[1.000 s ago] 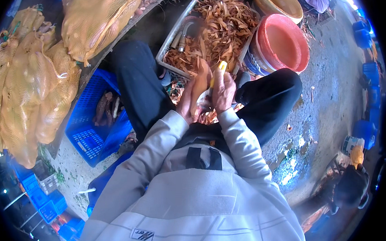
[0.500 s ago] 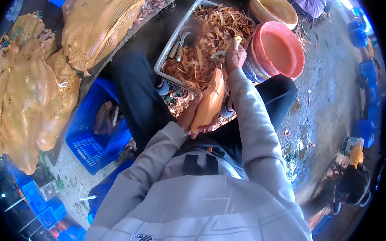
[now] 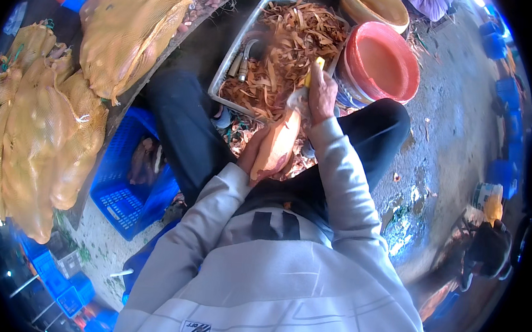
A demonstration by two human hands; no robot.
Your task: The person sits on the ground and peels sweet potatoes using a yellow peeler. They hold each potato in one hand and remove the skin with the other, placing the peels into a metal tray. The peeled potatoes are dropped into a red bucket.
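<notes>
My left hand [image 3: 255, 150] is wrapped round the lower left side of a large sweet potato [image 3: 278, 141]. Most of its surface is bare orange flesh, with reddish skin left at the end nearest my body. In my right hand [image 3: 322, 97] is a peeler [image 3: 308, 78] with a yellow handle; its blurred head is close to the sweet potato's far tip, and I cannot tell whether it touches. Beneath and beyond, a metal tray [image 3: 217, 79] is heaped with brown and orange peelings [image 3: 297, 35]. A curved metal tool [image 3: 243, 65] lies at the tray's left side.
A red bucket [image 3: 411, 83] with cloudy liquid stands right of the tray, a yellowish basin [image 3: 400, 20] behind it. Left of my knee is a blue crate [image 3: 116, 209] holding some roots. Full yellow mesh sacks [image 3: 39, 136] line the left side. Wet floor [image 3: 441, 145] extends to the right.
My right hand with the peeler has come nearer my body, its head now by the sweet potato's far tip. My left hand and the sweet potato have shifted slightly left.
</notes>
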